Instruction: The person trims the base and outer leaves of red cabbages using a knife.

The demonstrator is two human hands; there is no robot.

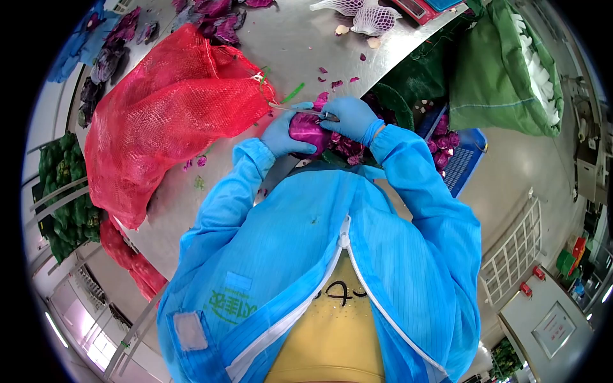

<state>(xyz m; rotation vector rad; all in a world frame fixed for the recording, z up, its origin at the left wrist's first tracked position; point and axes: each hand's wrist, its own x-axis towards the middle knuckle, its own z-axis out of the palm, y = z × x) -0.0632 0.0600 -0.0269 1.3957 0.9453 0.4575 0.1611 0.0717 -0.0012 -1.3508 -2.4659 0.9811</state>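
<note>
two-handed, holding a purple cabbage (307,132) and a knife (305,111) close together in front of the body. with the left hand (279,136), gripping the purple cabbage from its left, curling fingers around the far side and pressing the thumb along the near side. with the right hand (351,120), clasping the knife by its handle in closed fingers, just right of the purple cabbage, and stretching the blade leftward across its far side. cannot tell how deep, if at all, into the leaves.

just beyond the blade, lying on the metal table (287,38), a green strip (293,93). to the left, sprawled over the table, a large red mesh bag (159,115). farther out, scattered purple scraps (336,83), then dark purple leaves (220,22) and, more to the right, white nets (375,19) near a red device (414,9). off the table's right edge, a blue basket (469,153) with purple pieces (440,143) inside, near a green sack (495,70).
</note>
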